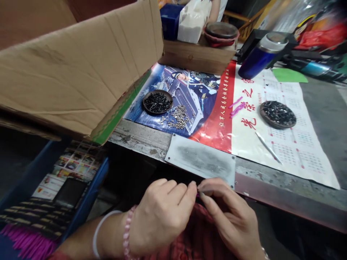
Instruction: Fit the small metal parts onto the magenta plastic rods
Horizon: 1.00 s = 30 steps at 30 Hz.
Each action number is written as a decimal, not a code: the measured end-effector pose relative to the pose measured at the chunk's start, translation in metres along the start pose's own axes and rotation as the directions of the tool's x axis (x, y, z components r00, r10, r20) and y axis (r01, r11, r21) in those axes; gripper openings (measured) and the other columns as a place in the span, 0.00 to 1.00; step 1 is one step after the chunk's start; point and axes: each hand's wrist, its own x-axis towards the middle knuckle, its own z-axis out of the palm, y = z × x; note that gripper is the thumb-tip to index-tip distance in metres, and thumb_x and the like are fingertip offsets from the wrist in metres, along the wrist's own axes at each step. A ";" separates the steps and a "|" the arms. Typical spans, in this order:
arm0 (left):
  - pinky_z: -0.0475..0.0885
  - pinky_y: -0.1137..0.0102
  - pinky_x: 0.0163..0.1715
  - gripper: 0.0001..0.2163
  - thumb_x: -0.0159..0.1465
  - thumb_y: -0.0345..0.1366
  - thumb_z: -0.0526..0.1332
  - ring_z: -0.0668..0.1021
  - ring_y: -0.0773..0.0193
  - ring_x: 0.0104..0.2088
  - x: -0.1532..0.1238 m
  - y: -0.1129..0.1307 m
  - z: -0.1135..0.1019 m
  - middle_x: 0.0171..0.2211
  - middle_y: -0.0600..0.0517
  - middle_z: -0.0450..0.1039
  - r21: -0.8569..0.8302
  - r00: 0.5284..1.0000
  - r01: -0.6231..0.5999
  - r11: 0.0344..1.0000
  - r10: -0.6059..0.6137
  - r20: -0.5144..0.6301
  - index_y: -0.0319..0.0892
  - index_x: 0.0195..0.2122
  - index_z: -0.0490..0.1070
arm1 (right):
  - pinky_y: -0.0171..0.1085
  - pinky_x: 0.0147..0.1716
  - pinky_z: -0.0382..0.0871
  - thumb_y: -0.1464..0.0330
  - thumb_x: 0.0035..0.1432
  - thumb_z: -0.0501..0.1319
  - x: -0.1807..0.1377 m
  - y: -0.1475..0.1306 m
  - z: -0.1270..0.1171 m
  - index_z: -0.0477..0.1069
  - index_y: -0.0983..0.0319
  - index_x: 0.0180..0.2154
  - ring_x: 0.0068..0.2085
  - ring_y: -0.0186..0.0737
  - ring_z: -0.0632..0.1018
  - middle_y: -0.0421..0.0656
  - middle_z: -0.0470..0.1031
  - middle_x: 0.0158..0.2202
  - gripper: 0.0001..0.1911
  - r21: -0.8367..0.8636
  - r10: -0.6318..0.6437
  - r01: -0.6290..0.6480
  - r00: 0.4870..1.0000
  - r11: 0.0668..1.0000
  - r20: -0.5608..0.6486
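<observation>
My left hand (164,213) is closed in a loose fist in front of the table edge, its thumb and forefinger pinched together toward the right. Facing it, my right hand (233,213) has its thumb and fingers pinched, with the tips touching those of my left hand. A tiny bit of a purple piece (198,194) shows between the fingertips; most of it is hidden. Just beyond the hands lies a grey metal plate (200,159) with a dark smudged surface. Several purple strips (238,108) lie on the poster, similar in colour to the piece in my fingers.
A round dish of small black parts (157,102) stands beside loose metal beads (179,117). Another dish of dark parts (278,114), a pointed metal tool (268,147) and a blue flask (261,56) are rightward. A cardboard box (89,65) rises at left above a blue bin (100,177).
</observation>
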 end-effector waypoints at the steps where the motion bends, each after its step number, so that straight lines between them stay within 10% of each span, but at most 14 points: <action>1: 0.65 0.62 0.20 0.09 0.71 0.24 0.57 0.75 0.60 0.23 0.000 0.000 0.000 0.25 0.50 0.77 0.007 1.000 -0.001 1.000 0.001 -0.002 0.28 0.46 0.76 | 0.30 0.40 0.75 0.76 0.66 0.61 0.000 0.000 0.000 0.73 0.58 0.40 0.39 0.35 0.79 0.42 0.77 0.37 0.07 -0.015 -0.015 0.015 1.000 1.000 0.004; 30: 0.66 0.62 0.19 0.08 0.70 0.24 0.57 0.76 0.60 0.22 0.008 -0.010 0.007 0.25 0.50 0.77 -0.026 0.999 -0.013 1.000 0.014 0.044 0.28 0.44 0.76 | 0.29 0.39 0.75 0.76 0.67 0.60 0.009 0.010 -0.009 0.72 0.58 0.42 0.39 0.34 0.80 0.41 0.77 0.38 0.07 -0.109 -0.033 0.046 0.992 0.993 0.118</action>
